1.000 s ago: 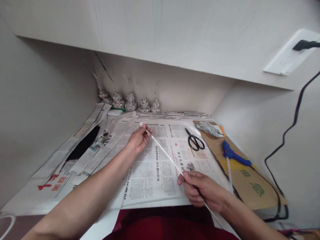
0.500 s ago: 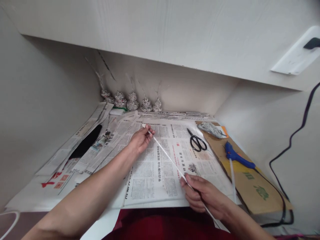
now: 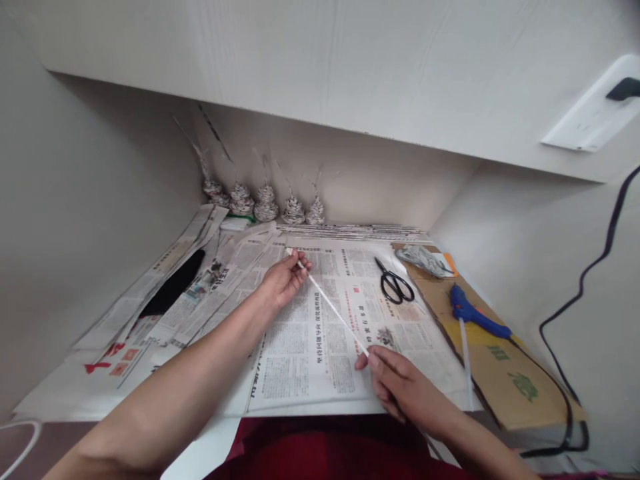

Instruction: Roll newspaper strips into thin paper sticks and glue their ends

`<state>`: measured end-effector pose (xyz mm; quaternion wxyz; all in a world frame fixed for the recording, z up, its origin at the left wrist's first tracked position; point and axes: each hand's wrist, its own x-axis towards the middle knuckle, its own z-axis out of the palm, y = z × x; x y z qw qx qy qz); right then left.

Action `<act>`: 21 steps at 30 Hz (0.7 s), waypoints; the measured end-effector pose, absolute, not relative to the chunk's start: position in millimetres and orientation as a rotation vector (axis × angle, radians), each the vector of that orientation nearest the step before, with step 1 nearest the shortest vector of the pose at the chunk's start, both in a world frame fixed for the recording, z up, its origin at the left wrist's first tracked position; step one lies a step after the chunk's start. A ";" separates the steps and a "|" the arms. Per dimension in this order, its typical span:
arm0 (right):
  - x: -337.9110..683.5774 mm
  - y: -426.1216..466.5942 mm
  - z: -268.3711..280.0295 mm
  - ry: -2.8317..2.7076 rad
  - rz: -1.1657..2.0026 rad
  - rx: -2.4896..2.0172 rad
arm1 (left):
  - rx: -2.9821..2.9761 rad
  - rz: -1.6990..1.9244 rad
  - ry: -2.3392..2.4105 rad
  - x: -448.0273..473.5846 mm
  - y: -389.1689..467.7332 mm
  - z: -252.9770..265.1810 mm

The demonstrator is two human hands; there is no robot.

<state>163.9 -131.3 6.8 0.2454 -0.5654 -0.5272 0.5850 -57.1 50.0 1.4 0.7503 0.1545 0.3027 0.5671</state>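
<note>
Left hand (image 3: 283, 280) pinches the far end of a thin rolled paper tube (image 3: 334, 312), fingers closed around it; the tube's tip just shows past the fingertips. Right hand (image 3: 400, 385) grips the near end, fingers curled shut. The tube's lower stretch is hidden under that hand. The tube runs diagonally above the spread newspaper (image 3: 310, 353). Black scissors (image 3: 395, 285) lie on the paper to the right. A blue glue gun (image 3: 477, 319) rests on cardboard (image 3: 505, 380), its cable partly cut off. 5 small coiled paper cones (image 3: 265, 203) stand by the back wall, detail unclear.
</note>
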 end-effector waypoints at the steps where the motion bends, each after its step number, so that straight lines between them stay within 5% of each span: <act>1: 163.3 -130.9 8.1 -1.569 1.371 -1.595 | 0.339 1.242 0.664 -57.2 50.1 1.5; 4: 162.6 -130.6 9.6 -1.704 1.037 -1.648 | 0.344 1.243 0.658 -57.2 50.0 1.4; 8: 163.8 -133.3 5.0 -1.199 1.852 -1.423 | 0.344 1.234 0.622 -57.1 49.1 1.9; 11: 163.4 -134.7 3.5 -0.956 2.090 -1.268 | 0.340 1.223 0.614 -57.2 48.7 2.7; 14: 160.5 -133.4 8.2 -1.277 1.850 -1.447 | 0.341 1.223 0.629 -57.4 48.8 3.1; 18: 157.6 -130.8 13.1 -1.770 1.024 -1.663 | 0.352 1.232 0.630 -57.3 48.8 3.0; 21: 158.5 -132.5 8.6 -1.641 1.308 -1.616 | 0.348 1.223 0.624 -56.5 47.6 3.9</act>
